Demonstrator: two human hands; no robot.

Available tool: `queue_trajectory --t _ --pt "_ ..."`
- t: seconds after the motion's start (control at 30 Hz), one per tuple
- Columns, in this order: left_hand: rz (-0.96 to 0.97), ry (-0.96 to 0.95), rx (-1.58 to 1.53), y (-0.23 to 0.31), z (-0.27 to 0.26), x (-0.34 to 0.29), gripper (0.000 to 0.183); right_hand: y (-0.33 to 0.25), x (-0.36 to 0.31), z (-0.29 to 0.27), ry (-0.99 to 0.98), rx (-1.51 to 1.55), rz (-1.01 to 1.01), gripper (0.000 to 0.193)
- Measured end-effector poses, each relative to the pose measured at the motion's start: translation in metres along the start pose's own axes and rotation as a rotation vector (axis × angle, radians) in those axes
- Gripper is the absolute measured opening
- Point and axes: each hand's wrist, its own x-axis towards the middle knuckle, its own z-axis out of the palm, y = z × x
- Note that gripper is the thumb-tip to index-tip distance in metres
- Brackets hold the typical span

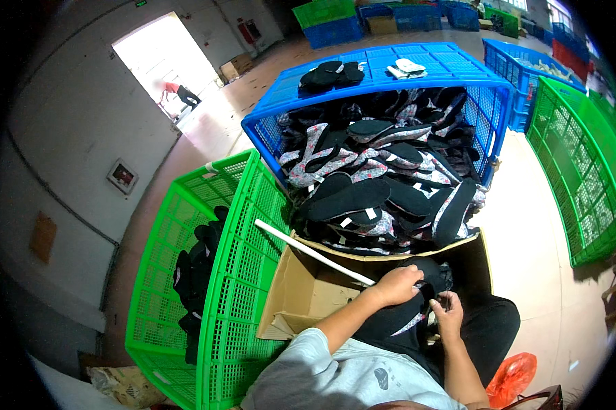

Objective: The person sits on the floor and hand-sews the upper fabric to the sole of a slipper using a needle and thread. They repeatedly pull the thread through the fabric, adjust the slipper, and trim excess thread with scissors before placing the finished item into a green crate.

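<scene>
Head view, left hand: in the lower middle of the frame, the left hand (398, 285) has its fingers curled in, apparently pinching the edge of a black fabric piece (427, 290).
Right hand: just right of it, the right hand (448, 316) is half closed, thumb and fingertips drawn together at the piece; whether they grip it firmly I cannot tell.
Black fabric piece: between the two hands, over the lap; by the look of it unfinished, since both hands are busy at it.
Floral slippers: a heap of black and floral slippers (349, 198) fills the blue crate (451, 60) at upper centre and spills toward the cardboard box (328, 298); much seems left if these are waiting, much done if not, and nothing settles which.
Green crate: at left, the green crate (243, 280) holds a smaller batch of dark pieces (195, 260), their stage unclear.
White rod: the white rod (315, 253) slants across the box, ending near the left hand.
</scene>
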Motion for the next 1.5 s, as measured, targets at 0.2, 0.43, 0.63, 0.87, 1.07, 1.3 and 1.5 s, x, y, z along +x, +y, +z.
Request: queue_trajectory --t 0.2,0.43,0.63,0.87,1.07,1.3,1.5 --pt "0.097 0.032 -0.382 -0.001 0.008 0.015 0.017 0.004 0.0 -0.005 -0.027 -0.013 0.197 0.034" --pt "-0.167 0.527 -0.578 0.007 0.057 0.006 0.02 0.021 0.015 -0.009 -0.022 0.088 0.114 0.026" --pt "-0.147 0.647 -0.274 0.007 0.052 -0.014 0.017 0.009 0.015 -0.006 -0.032 0.267 0.163 0.029" --pt "-0.188 0.629 -0.15 -0.006 0.058 -0.022 0.019 0.033 0.015 -0.001 0.008 0.126 0.228 0.023" --pt "-0.21 0.621 -0.106 -0.007 0.054 -0.022 0.02 0.033 0.011 -0.001 -0.016 0.132 0.214 0.023" --pt "-0.271 0.541 -0.021 -0.013 0.044 -0.041 0.017 -0.002 0.006 -0.01 -0.204 0.187 0.22 0.024" --pt "-0.253 0.528 0.031 -0.019 0.036 -0.061 0.015 -0.01 0.003 -0.013 -0.381 0.285 0.196 0.026"
